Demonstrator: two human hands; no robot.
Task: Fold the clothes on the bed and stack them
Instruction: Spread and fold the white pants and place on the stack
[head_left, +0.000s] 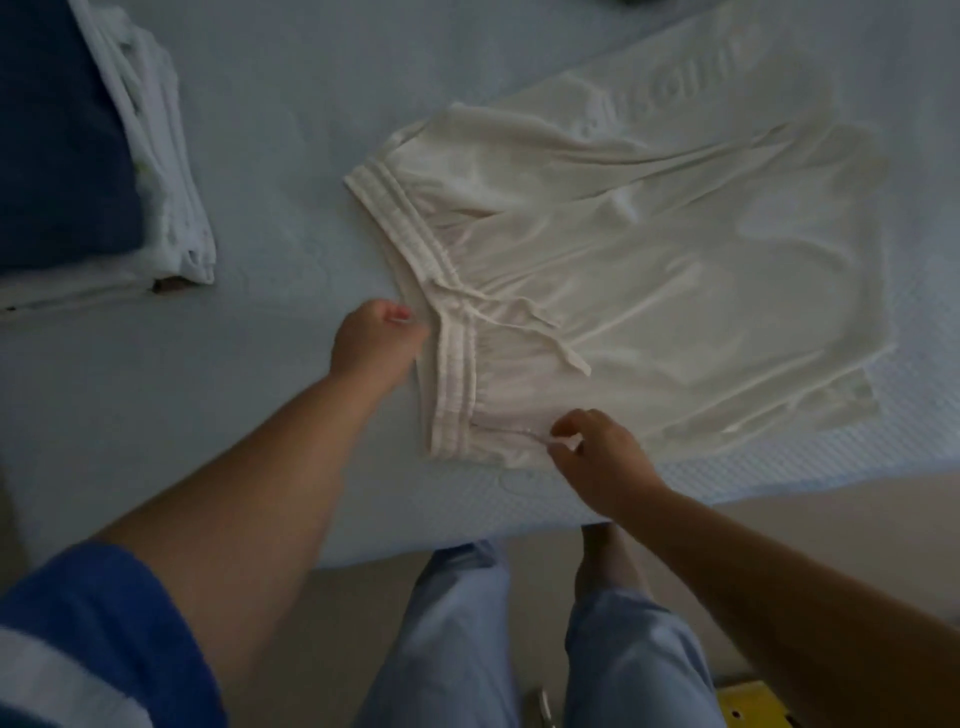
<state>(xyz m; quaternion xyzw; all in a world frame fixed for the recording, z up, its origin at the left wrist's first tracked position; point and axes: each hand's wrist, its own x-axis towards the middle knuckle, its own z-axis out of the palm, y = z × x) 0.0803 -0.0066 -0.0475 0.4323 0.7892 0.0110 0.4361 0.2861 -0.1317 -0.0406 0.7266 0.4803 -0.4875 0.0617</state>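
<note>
Your blue sleeve (78, 634) nearest. Left hand (371, 345) pinches the waistband of the cream satin drawstring shorts (649, 291), mid-bed; right hand (597, 457) pinches its near corner. Slippery fabric (folds may slide). Folded white-and-navy stack (104, 171) far left.

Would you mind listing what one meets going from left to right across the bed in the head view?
Navy folded garment → stack of white folded clothes → left hand → right hand, both on the waistband end of the cream shorts, which spread off to the right.
</note>
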